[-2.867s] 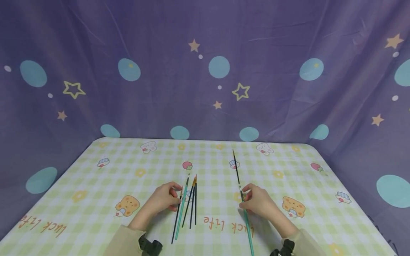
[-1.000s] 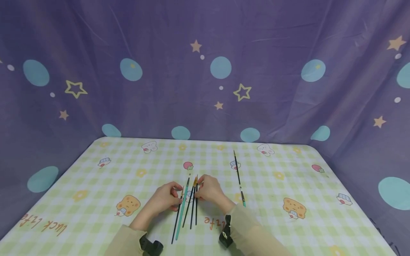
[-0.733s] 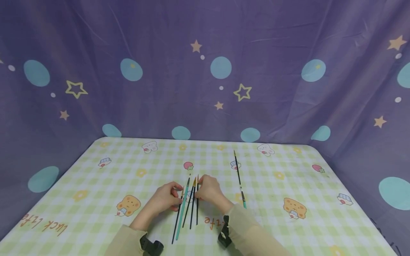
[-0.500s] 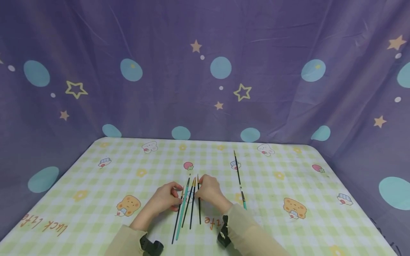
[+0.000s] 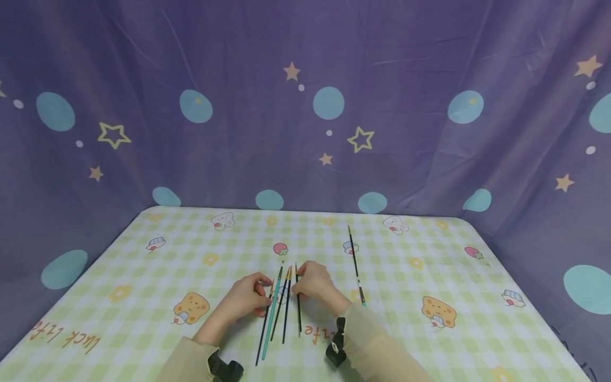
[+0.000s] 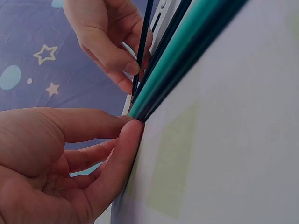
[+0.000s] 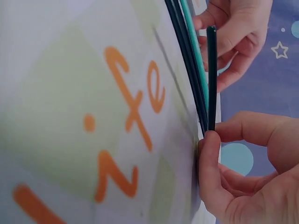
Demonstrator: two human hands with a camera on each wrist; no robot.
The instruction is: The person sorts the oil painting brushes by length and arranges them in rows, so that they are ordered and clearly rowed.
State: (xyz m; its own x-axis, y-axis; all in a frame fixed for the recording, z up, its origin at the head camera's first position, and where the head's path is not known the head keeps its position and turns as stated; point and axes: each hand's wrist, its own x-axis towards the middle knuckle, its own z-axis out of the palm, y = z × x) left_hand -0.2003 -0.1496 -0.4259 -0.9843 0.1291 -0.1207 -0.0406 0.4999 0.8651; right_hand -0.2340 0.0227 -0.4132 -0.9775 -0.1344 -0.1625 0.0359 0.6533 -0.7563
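Note:
In the head view, my left hand point(image 5: 244, 296) pinches a black-handled paintbrush point(image 5: 262, 333) between thumb and index finger, at the left side of a loose group. Right against it lies a turquoise paintbrush point(image 5: 269, 330), also close at those fingertips in the left wrist view. Two more black paintbrushes, a slanted one point(image 5: 278, 312) and a straighter one point(image 5: 286, 313), lie between my hands with their tips together. My right hand point(image 5: 314, 281) pinches another black paintbrush point(image 5: 299, 313) near its bristle end; its handle end stands up from the cloth in the right wrist view point(image 7: 212, 70).
To the right lie a black paintbrush point(image 5: 354, 254) and, in line below it, a turquoise one point(image 5: 361, 294), its handle mostly hidden behind my right sleeve point(image 5: 377, 345). A checked tablecloth point(image 5: 191, 276) covers the table. A purple curtain point(image 5: 238, 148) hangs behind it.
My right hand has let go of the turquoise paintbrush at the right, come over to the group, and drawn one black paintbrush slightly right, apart from the others. My left hand has stayed put.

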